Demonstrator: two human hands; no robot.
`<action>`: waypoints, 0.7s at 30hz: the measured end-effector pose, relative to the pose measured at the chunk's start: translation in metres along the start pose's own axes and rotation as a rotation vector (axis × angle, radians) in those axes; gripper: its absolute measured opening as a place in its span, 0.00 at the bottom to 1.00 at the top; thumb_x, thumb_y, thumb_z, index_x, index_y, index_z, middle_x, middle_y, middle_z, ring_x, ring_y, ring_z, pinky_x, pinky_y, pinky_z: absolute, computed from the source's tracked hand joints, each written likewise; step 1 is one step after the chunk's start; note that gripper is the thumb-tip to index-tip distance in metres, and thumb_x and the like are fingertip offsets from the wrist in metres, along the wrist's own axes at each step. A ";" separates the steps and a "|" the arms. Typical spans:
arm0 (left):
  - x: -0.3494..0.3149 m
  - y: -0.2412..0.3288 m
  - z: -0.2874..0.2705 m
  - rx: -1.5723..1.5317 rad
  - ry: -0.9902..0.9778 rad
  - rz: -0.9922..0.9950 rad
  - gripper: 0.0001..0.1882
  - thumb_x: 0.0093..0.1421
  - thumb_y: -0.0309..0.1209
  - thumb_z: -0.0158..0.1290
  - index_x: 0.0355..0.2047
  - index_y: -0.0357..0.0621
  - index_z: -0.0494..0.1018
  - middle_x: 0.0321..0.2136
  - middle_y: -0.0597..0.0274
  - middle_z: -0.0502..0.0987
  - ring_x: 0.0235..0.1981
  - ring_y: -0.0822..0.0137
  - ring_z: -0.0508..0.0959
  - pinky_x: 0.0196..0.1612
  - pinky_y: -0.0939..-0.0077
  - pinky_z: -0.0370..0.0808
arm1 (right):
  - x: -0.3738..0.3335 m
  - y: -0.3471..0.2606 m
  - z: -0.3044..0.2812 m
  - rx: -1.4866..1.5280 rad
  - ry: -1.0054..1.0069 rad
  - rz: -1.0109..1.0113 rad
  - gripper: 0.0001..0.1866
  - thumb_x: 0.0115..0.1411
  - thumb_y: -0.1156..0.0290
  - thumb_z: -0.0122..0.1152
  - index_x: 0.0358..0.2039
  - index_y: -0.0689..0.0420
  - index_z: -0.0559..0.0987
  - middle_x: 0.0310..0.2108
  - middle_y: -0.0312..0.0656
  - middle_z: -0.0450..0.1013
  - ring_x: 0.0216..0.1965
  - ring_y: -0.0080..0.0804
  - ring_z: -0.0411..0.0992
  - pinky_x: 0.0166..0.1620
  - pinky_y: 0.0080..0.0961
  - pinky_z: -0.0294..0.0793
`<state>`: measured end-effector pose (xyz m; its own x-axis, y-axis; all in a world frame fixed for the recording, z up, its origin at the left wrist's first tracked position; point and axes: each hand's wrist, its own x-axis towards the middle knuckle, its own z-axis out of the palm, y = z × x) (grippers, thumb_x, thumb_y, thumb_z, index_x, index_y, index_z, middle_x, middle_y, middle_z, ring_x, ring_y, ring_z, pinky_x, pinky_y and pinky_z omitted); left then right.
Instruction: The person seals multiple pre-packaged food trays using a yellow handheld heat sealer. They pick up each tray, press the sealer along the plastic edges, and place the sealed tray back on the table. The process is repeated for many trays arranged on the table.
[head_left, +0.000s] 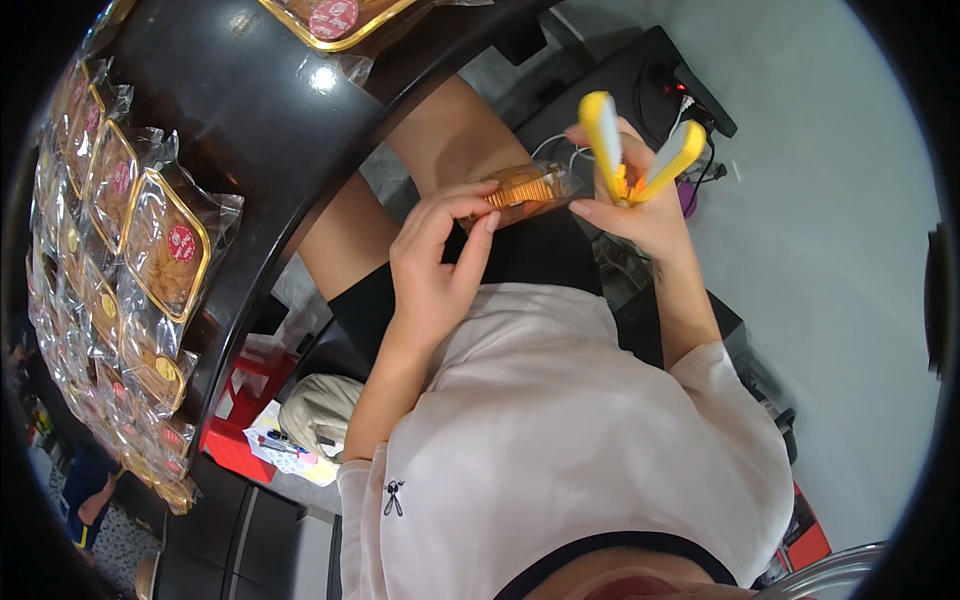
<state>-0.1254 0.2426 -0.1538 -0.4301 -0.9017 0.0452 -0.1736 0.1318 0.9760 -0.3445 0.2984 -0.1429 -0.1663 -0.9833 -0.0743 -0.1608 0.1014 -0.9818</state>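
Yellow tool (612, 160) sits in curled right hand (645, 215); left hand (435, 245) pinches one packet (525, 192), apparently unfinished; bagged trays (165, 255) on table (230, 115) look done.

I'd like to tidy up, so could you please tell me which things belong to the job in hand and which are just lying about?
Job:
yellow tool, in the right hand
clear packet, in the left hand
wrapped trays on the table, probably

Lying about, it seems:
red box
beige cloth item
paper
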 end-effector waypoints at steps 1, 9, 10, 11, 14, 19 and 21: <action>0.003 0.004 -0.002 0.006 -0.021 0.002 0.04 0.53 0.21 0.56 0.30 0.37 0.72 0.36 0.54 0.79 0.37 0.60 0.77 0.42 0.74 0.72 | 0.004 -0.005 -0.002 -0.051 -0.086 -0.047 0.23 0.41 0.77 0.70 0.41 0.62 0.74 0.47 0.42 0.67 0.42 0.26 0.69 0.42 0.22 0.67; -0.001 -0.002 -0.011 -0.228 -0.023 -0.239 0.03 0.58 0.23 0.54 0.30 0.36 0.72 0.39 0.56 0.77 0.39 0.69 0.75 0.45 0.76 0.71 | -0.006 -0.002 0.014 0.034 0.024 0.066 0.07 0.49 0.77 0.64 0.28 0.63 0.76 0.37 0.42 0.71 0.26 0.19 0.68 0.27 0.14 0.67; -0.002 -0.007 -0.009 -0.275 -0.006 -0.264 0.03 0.58 0.24 0.54 0.30 0.36 0.72 0.40 0.55 0.76 0.39 0.69 0.75 0.46 0.76 0.71 | -0.009 -0.001 0.018 0.124 0.060 0.154 0.06 0.50 0.77 0.64 0.27 0.63 0.75 0.37 0.42 0.71 0.24 0.17 0.67 0.25 0.13 0.67; -0.003 -0.010 -0.007 -0.322 0.012 -0.290 0.04 0.59 0.24 0.53 0.30 0.36 0.71 0.41 0.55 0.75 0.40 0.70 0.75 0.47 0.76 0.70 | -0.010 -0.001 0.021 0.186 0.086 0.240 0.05 0.52 0.77 0.61 0.27 0.62 0.74 0.35 0.43 0.70 0.16 0.14 0.63 0.19 0.11 0.63; -0.004 -0.012 -0.004 -0.231 0.075 -0.226 0.05 0.60 0.25 0.53 0.30 0.36 0.71 0.44 0.54 0.72 0.43 0.69 0.73 0.50 0.76 0.69 | -0.013 0.002 0.023 0.437 0.136 0.395 0.06 0.50 0.76 0.64 0.27 0.62 0.76 0.27 0.36 0.71 0.14 0.15 0.63 0.19 0.13 0.63; -0.009 0.005 0.002 -0.246 0.098 -0.284 0.06 0.62 0.27 0.50 0.31 0.37 0.67 0.43 0.54 0.71 0.45 0.69 0.71 0.49 0.77 0.69 | -0.022 -0.008 0.026 0.566 0.194 0.531 0.08 0.51 0.73 0.64 0.30 0.62 0.75 0.20 0.34 0.68 0.12 0.16 0.62 0.20 0.12 0.62; -0.007 0.006 0.003 -0.256 0.093 -0.323 0.06 0.63 0.28 0.49 0.32 0.38 0.67 0.43 0.55 0.71 0.45 0.70 0.71 0.48 0.78 0.69 | -0.024 -0.004 0.023 0.492 0.183 0.548 0.09 0.52 0.72 0.64 0.31 0.62 0.75 0.19 0.32 0.68 0.12 0.16 0.61 0.20 0.12 0.61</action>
<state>-0.1258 0.2509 -0.1487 -0.3054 -0.9148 -0.2645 -0.0558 -0.2601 0.9640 -0.3171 0.3180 -0.1413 -0.2634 -0.7666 -0.5857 0.4368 0.4465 -0.7809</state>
